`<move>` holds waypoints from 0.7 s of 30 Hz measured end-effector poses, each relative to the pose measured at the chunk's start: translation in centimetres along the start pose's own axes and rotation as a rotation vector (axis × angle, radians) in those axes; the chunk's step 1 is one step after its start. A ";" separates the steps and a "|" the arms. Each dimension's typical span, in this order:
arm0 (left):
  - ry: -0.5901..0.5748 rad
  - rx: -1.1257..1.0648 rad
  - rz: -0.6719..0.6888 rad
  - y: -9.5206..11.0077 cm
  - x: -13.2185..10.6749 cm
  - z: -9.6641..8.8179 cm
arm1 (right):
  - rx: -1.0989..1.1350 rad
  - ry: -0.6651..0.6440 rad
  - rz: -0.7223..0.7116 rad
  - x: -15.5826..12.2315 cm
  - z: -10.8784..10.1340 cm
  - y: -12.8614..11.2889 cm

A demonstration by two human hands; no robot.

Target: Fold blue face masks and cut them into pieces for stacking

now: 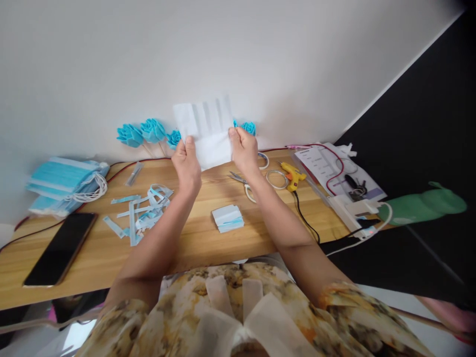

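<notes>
Head view, blurred sheet [210, 147], half-hidden scissors [238, 178]

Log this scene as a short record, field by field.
Left hand: grip closed on the white sheet at its left edge
Right hand: grip closed on the sheet's right edge
Sheet: raised above the wooden table, creased
Between forearms: small blue-and-white stack
Table, left: face masks, cut strips, dark-screened phone
Table, right: scissors, partly hidden by the right arm; yellow glue gun
Back: blue flowers by the wall
</notes>
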State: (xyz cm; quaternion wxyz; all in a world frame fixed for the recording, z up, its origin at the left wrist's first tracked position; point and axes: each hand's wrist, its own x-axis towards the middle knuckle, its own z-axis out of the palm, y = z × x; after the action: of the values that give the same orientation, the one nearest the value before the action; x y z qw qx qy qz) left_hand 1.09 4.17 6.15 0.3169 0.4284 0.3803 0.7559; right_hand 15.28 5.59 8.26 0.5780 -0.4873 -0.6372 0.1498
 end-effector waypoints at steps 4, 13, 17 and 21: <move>0.000 -0.062 -0.010 0.1 0.2 0.1 | 0.015 -0.031 -0.004 -0.2 -0.2 -0.4; -0.010 -0.075 -0.031 -0.4 -0.6 0.6 | 0.019 -0.023 0.025 -1.3 0.9 -1.4; -0.010 -0.052 -0.055 -0.3 -0.2 0.3 | 0.022 0.003 0.014 -1.4 1.0 -1.3; 0.003 -0.106 -0.050 -0.2 0.3 0.1 | 0.037 0.048 0.002 -1.2 1.0 -1.2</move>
State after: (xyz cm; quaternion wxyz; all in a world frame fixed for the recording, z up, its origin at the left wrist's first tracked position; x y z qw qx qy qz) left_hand 1.13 4.55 6.11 0.3571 0.4003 0.3509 0.7675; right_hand 13.73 4.40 8.13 0.6019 -0.4807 -0.6197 0.1504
